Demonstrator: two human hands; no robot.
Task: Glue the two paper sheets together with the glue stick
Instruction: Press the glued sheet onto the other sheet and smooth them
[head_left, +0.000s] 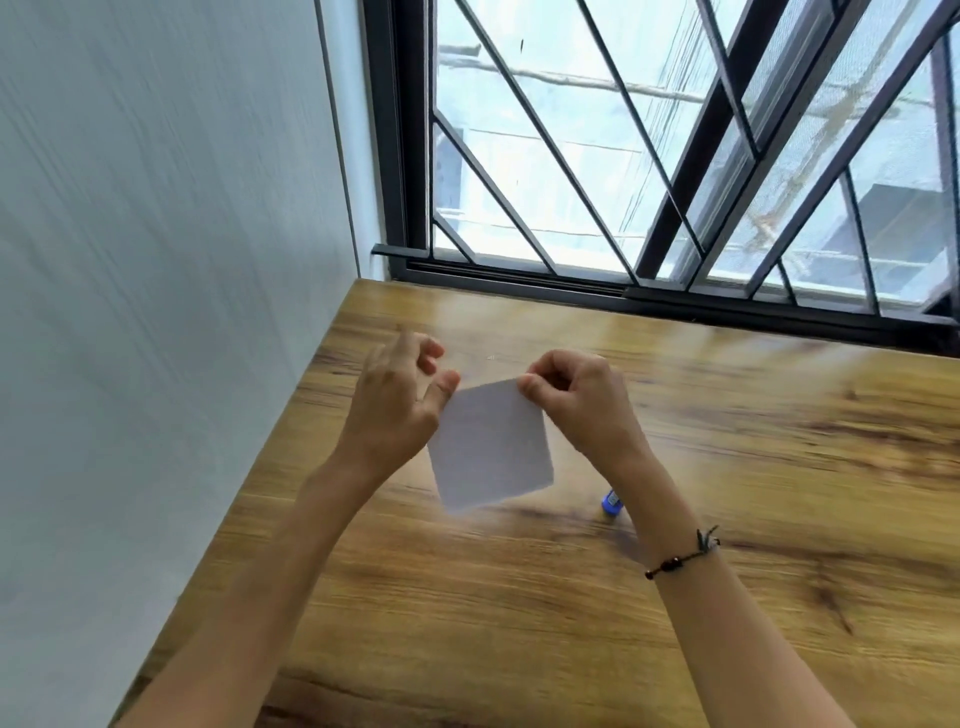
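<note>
A small white paper square (491, 449) hangs above the wooden table (519, 597), held up by both hands. My right hand (576, 400) pinches its top right corner between thumb and fingers. My left hand (402, 395) touches its top left edge with the thumb, the other fingers loosely spread. Whether this is one sheet or two laid together cannot be told. The blue glue stick (611, 504) lies on the table just right of the paper, partly hidden behind my right forearm.
A white wall (156, 260) runs along the table's left edge. A barred window (675, 156) with a dark frame stands at the table's far edge. A dark beaded bracelet (680, 556) sits on my right wrist.
</note>
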